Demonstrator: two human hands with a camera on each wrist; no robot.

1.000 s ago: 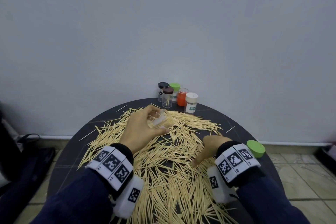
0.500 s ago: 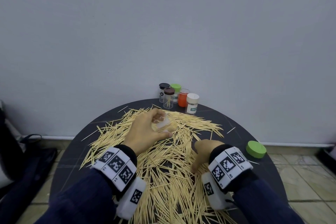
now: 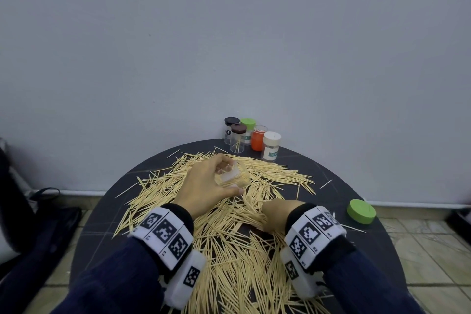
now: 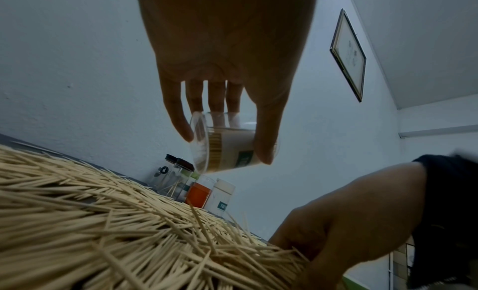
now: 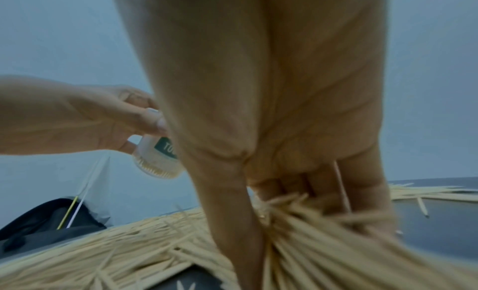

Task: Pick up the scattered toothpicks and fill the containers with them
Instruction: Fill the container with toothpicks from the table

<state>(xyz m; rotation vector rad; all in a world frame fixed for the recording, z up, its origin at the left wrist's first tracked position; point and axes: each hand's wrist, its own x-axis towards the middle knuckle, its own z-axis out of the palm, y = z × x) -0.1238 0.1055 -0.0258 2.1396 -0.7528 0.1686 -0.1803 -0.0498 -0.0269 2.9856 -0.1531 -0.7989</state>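
A wide heap of toothpicks (image 3: 229, 250) (image 4: 90, 223) covers the round black table (image 3: 102, 211). My left hand (image 3: 204, 186) (image 4: 225, 114) holds a clear, partly filled toothpick container (image 3: 233, 176) (image 4: 230, 149) (image 5: 157, 159) on its side above the heap, thumb and fingers round it. My right hand (image 3: 275, 214) (image 5: 284, 202) (image 4: 336, 223) is down in the heap at the right. Its fingers are curled round a bunch of toothpicks (image 5: 310, 223).
Several containers stand at the table's far edge by the wall: black-lidded (image 3: 231, 130), brown-lidded (image 3: 238, 137), green-lidded (image 3: 247, 127), orange (image 3: 258, 138) and white (image 3: 271, 146). A loose green lid (image 3: 361, 211) lies at the right rim. A dark bag (image 3: 38, 224) sits on the floor at left.
My right hand has slid left and nearer along the heap, gathering toothpicks. My left hand has kept the container in about the same place.
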